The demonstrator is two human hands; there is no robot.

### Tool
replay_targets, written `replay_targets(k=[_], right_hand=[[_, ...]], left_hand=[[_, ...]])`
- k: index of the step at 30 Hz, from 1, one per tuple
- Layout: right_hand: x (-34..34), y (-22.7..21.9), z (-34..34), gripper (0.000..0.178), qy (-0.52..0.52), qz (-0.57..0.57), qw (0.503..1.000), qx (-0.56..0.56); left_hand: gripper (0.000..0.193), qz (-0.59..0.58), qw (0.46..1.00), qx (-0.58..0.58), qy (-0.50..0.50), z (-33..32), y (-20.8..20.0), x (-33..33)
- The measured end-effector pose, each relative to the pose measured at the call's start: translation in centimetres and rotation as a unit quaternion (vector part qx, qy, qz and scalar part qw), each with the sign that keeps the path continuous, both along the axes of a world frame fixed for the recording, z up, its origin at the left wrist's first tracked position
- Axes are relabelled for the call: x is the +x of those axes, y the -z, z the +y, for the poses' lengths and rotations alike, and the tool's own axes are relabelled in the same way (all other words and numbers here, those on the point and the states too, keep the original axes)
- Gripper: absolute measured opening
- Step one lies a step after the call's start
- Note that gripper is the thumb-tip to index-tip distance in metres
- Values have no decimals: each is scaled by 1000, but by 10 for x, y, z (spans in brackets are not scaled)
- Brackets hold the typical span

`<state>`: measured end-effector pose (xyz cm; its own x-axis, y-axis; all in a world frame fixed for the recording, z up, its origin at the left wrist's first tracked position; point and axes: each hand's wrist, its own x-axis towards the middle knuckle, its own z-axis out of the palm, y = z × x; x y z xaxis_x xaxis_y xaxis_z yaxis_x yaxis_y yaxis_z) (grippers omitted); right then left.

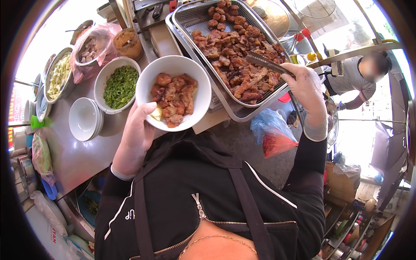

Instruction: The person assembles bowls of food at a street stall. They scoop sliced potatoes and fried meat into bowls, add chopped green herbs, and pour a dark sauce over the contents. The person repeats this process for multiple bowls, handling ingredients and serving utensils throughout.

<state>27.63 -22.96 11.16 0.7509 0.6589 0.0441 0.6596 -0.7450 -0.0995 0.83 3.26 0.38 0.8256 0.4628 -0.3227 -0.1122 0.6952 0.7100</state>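
My gloved left hand [138,132] grips a white bowl [144,93] by its rim, thumb over the edge. Inside the bowl lie browned pieces of grilled meat [175,95] and a round meatball, with something pale yellow beside the thumb. In my gloved right hand [307,84] are metal tongs [268,61], their tips over the meat in a metal tray [240,113]. That tray holds a heap of grilled meat [249,80], with meatballs [223,15] at its far end. Whether the tongs pinch a piece is hard to tell.
Left on the metal counter [82,160] stand a basket of chopped greens [121,86], stacked white bowls [84,119], a bowl of pale chopped vegetables [58,80] and a sauce jar [130,50]. A blue and red plastic bag [275,130] hangs below the tray. Another person [355,76] is at far right.
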Motion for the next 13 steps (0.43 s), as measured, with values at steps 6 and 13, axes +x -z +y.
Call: replay_targets(k=[6, 13], right_hand=[[14, 28, 6, 25, -32, 11, 999, -39], [11, 14, 14, 24, 6, 35, 999, -38]], left_hand=[[58, 19, 1000, 20, 1, 2, 0, -4], [58, 19, 1000, 16, 11, -11, -6, 0]])
